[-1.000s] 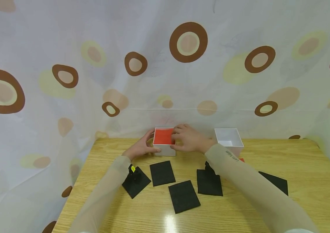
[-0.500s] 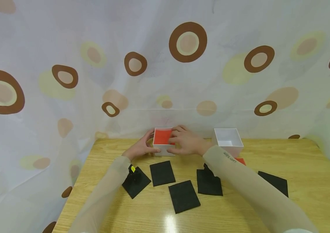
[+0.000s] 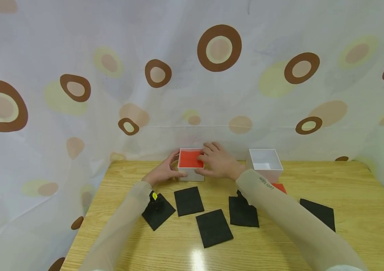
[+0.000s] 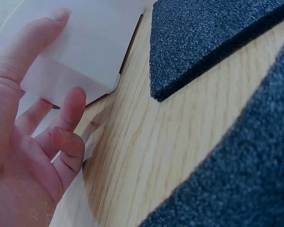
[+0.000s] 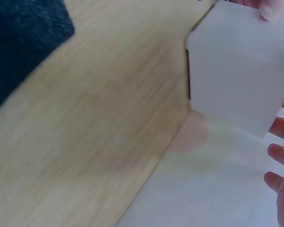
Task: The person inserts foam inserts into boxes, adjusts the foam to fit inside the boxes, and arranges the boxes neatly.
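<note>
My left hand [image 3: 163, 172] steadies a white open-topped box [image 3: 191, 175] at the table's back edge. Its thumb lies on the front wall and the fingers reach round the left side, as the left wrist view also shows. A flat red square sheet [image 3: 188, 159] lies inside, a little below the rim. At the right rim is my right hand [image 3: 220, 164], its fingertips over the red sheet's right edge and its thumb by the front wall. In the right wrist view, loosely spread fingers [image 5: 281, 153] show beside the box [image 5: 234, 87]; their tips in the box are hidden.
A second white box [image 3: 274, 175] stands farther right, its white inside visible. Another red piece [image 3: 280, 187] shows partly behind the right forearm. Several black foam squares lie in front, among them one left [image 3: 189, 201], one central [image 3: 214, 228] and one right [image 3: 320, 213].
My right hand's fingers have shifted slightly over the red sheet, moving inward and then back toward the right rim. The left hand and the box have stayed in place.
</note>
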`<state>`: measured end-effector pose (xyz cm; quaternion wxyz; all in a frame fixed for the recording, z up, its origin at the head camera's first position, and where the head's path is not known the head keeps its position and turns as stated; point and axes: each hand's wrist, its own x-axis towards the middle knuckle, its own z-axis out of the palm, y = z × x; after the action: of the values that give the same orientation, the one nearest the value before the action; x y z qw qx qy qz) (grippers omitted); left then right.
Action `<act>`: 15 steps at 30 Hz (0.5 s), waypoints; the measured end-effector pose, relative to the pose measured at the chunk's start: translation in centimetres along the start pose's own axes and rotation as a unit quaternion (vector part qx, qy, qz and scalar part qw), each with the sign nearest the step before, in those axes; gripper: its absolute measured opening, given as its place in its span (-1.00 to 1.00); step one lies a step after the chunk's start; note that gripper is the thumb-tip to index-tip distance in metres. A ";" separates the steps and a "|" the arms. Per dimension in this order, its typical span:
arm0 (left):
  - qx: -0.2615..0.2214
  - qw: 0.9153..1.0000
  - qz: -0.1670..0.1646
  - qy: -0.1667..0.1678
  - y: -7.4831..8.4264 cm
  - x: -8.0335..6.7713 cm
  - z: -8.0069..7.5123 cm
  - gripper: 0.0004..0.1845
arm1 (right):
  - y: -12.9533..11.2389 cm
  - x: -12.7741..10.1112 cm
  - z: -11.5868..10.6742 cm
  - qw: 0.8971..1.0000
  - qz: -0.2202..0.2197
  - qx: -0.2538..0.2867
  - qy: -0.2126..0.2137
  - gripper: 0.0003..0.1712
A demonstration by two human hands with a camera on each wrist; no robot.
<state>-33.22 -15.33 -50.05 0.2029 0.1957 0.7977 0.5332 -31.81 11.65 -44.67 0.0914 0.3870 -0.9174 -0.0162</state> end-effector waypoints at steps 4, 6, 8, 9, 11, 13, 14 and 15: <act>0.001 1.000 -0.003 0.001 0.1 0.0 0.0 0.11 | 0.1 0.0 0.3 1.000 -0.006 0.005 -0.001 -0.33; 0.003 1.000 -0.003 0.001 0.2 0.0 -0.1 0.11 | 0.2 0.1 0.2 1.000 -0.005 0.007 0.003 -0.34; 0.003 1.000 -0.004 -0.001 0.2 0.0 -0.1 0.11 | 0.3 0.2 0.0 1.000 -0.003 0.004 0.005 -0.36; 0.001 1.000 -0.005 -0.001 0.2 0.0 -0.1 0.11 | 0.4 0.2 -0.1 1.000 -0.002 0.001 0.007 -0.37; -0.003 1.000 -0.007 0.000 0.2 0.1 -0.1 0.11 | 0.5 0.3 -0.3 1.000 0.001 -0.010 0.010 -0.38; -0.004 1.000 -0.007 0.001 0.1 0.0 0.0 0.11 | 0.5 0.3 -0.3 1.000 0.003 -0.025 0.001 -0.34; -0.005 1.000 -0.007 0.002 0.1 0.0 0.0 0.11 | 0.4 0.3 -0.3 1.000 0.003 -0.031 -0.004 -0.32; -0.005 1.000 -0.009 0.003 0.1 0.0 0.0 0.11 | 0.4 0.4 -0.2 0.999 0.003 -0.037 -0.011 -0.30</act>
<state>-33.18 -15.29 -49.93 0.2063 0.1864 0.7973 0.5358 -32.31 11.69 -44.39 0.0959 0.3803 -0.9183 -0.0536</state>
